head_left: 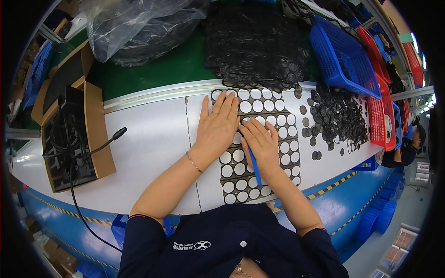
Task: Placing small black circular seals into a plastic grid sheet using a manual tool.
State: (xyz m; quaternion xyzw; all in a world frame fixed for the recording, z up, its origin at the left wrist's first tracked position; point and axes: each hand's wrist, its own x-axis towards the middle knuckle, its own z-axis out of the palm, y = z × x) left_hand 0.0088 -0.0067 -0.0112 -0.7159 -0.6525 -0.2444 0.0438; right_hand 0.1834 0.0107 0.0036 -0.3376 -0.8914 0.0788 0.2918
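Cardboard box (pixel 98 113) at left — clear plastic bag (pixel 139 30) beyond.

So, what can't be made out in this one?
Head view: some white discs, hidden beneath the left grip.
Head view: the upper end of the blue tool, covered by the right grip.
Head view: the far end of the clear plastic bag, cut off by the upper edge.
Head view: how many dark discs there are, since they overlap in a pile.

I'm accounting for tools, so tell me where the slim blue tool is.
In the head view, the slim blue tool is just right of centre, at the left edge of the person's right hand, above the white discs.
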